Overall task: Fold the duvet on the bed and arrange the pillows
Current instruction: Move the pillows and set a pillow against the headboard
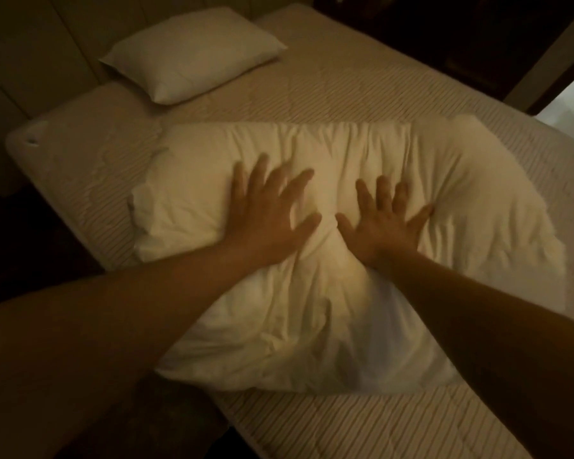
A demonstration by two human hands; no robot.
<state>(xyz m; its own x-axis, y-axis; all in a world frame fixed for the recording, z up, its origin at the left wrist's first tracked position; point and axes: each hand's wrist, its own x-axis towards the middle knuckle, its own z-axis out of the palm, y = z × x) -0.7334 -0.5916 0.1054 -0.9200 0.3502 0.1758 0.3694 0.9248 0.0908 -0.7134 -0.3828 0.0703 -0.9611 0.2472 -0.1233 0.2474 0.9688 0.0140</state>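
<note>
On the middle of the bed [345, 91] lies the duvet [328, 293], folded into a thick, wrinkled bundle that reaches to the near edge of the mattress. The person leans over it with both arms stretched. The left hand [265, 210] and the right hand [383, 223] rest flat on top of the bundle, near each other, with the fingers [257, 170] spread wide and holding nothing; I judge that they press the filling down to flatten the fold.

What could go wrong: the bundle is soft and puffy, so when the pressure goes away it may spring up and the layers may slide open. The near corner sits close to the mattress edge, and a push toward the person could let it slip off to the floor. Uneven pressing could also leave the fold crooked.

One pillow [193, 54] lies far from the hands, at the head of the bed beside the headboard [30, 44]; it looks a little slanted. If there is a second pillow, I cannot see it. The room is dim and the hands are a bit blurred. How many layers the duvet has, and whether its edges match, is hidden under the top layer. The far right side of the bed is cut off.
</note>
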